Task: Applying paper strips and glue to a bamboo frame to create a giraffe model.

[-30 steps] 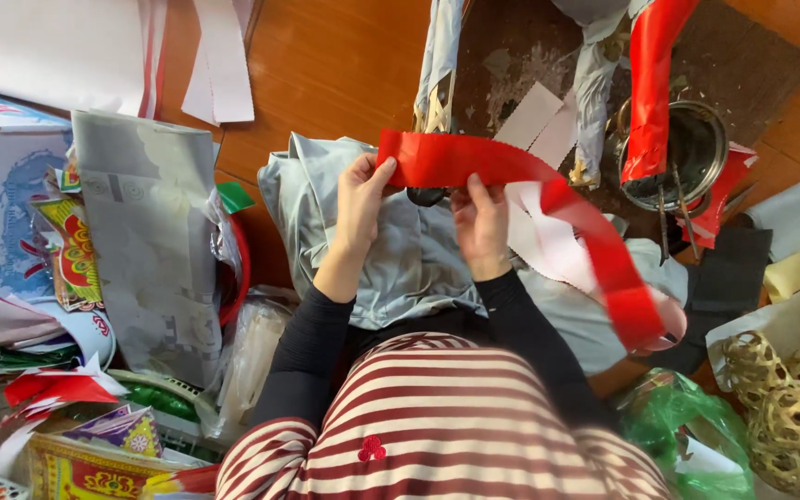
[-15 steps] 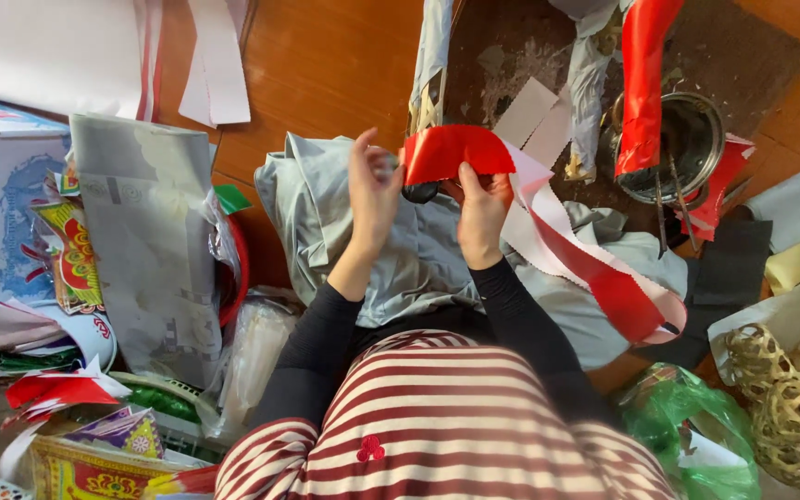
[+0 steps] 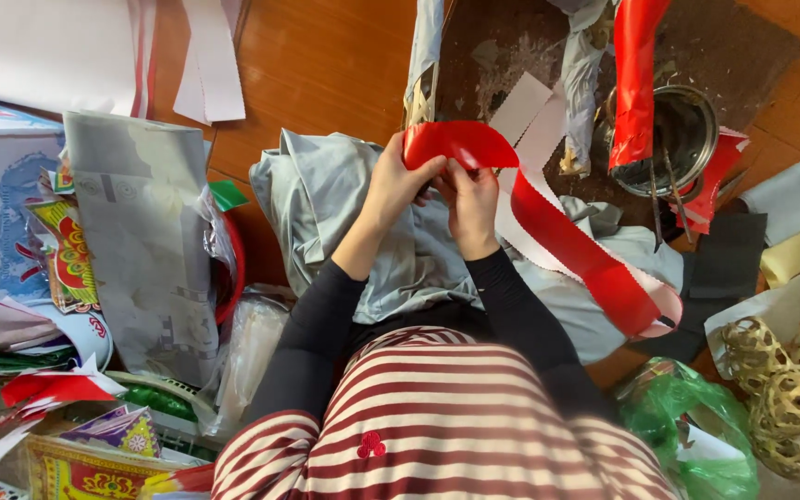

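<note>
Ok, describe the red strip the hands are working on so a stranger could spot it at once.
Start at the crumpled grey cloth spread in the middle over the wooden floor. Just above it both hands meet: the left hand and right hand pinch a folded red paper strip. Unlike the red foil roll standing by the metal bowl, it has a white zigzag edge and trails down to the right.

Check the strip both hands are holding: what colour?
Red strip, with white pinked edging; both the left hand and right hand grip it. Head view.
</note>
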